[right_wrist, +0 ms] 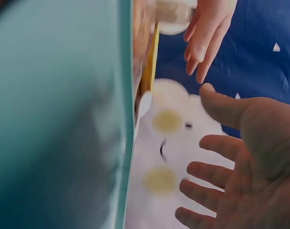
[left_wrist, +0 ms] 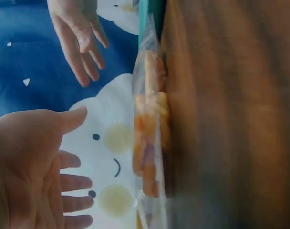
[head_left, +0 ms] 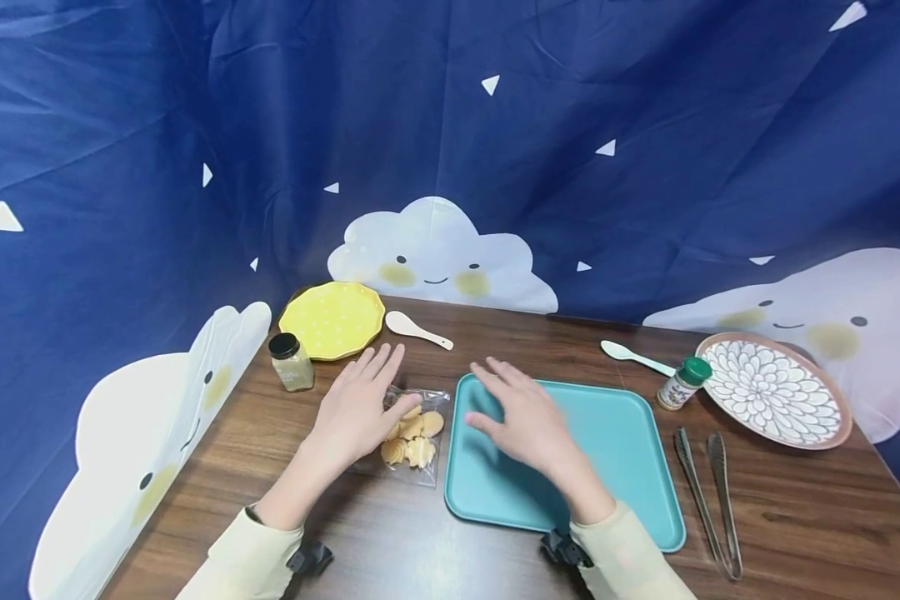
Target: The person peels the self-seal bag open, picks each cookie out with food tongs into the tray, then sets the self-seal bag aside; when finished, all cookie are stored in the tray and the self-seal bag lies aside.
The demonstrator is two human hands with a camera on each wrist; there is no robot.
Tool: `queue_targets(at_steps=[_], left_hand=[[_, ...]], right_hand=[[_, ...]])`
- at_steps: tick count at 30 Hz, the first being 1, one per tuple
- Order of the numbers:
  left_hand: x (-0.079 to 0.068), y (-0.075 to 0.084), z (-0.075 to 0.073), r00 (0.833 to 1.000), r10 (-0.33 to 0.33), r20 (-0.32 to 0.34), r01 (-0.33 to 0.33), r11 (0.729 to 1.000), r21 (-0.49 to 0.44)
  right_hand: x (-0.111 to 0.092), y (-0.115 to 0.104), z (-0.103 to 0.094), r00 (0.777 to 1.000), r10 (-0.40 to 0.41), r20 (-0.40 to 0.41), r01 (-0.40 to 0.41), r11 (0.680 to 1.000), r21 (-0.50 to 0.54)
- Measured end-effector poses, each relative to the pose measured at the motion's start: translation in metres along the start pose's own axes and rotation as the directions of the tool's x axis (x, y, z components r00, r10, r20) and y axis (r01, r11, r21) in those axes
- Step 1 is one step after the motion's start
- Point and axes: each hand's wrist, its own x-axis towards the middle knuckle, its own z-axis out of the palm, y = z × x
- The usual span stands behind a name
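Note:
My left hand (head_left: 355, 410) hovers with spread fingers above the left edge of a clear plastic bag (head_left: 430, 473) of biscuits (head_left: 414, 429). In the left wrist view the bag (left_wrist: 157, 143) lies flat on the wood, apart from the palm. My right hand (head_left: 523, 417) hangs over the left part of a teal tray (head_left: 615, 450), fingers straight and spread. The right wrist view shows that hand (right_wrist: 259, 157) holding nothing, above the tray's rim (right_wrist: 123, 114). Both hands are raised side by side with a gap between them.
Back left stand a yellow plate (head_left: 332, 321), a black-lidded jar (head_left: 292, 364) and a white spoon (head_left: 417, 330). On the right are a pale spoon (head_left: 637, 358), a green-capped shaker (head_left: 684, 384), a flower-patterned plate (head_left: 776, 390) and metal tongs (head_left: 708, 500). A blue curtain (head_left: 390, 108) hangs behind the table.

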Motion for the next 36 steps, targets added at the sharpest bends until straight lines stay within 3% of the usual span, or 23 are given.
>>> queue_targets(at_steps=[8,12,15,19,26,36], left_hand=[[-0.026,-0.021,0.013,0.999,-0.026,0.04,0.026,1.0,-0.009],[-0.038,-0.027,0.017,0.998,-0.003,0.065,0.007,0.998,-0.058],[-0.043,-0.034,0.021,0.999,0.032,0.031,-0.029,0.995,-0.096],[-0.049,-0.043,0.026,0.999,0.048,-0.019,-0.05,0.984,-0.171],[-0.059,-0.048,0.038,0.994,0.076,0.078,-0.061,0.982,-0.181],[-0.061,-0.058,0.044,0.995,0.08,0.056,-0.066,0.974,-0.216]], right_hand=[[0.0,-0.029,0.03,0.995,-0.07,0.071,0.066,0.996,0.061],[-0.002,-0.033,0.043,0.988,-0.128,0.083,0.122,0.99,0.07],[-0.003,-0.034,0.05,0.978,-0.189,0.088,0.183,0.98,0.076],[-0.005,-0.035,0.054,0.962,-0.26,0.078,0.253,0.963,0.087],[-0.006,-0.032,0.059,0.945,-0.322,0.06,0.316,0.944,0.091],[-0.005,-0.022,0.058,0.894,-0.439,0.086,0.427,0.895,0.13]])
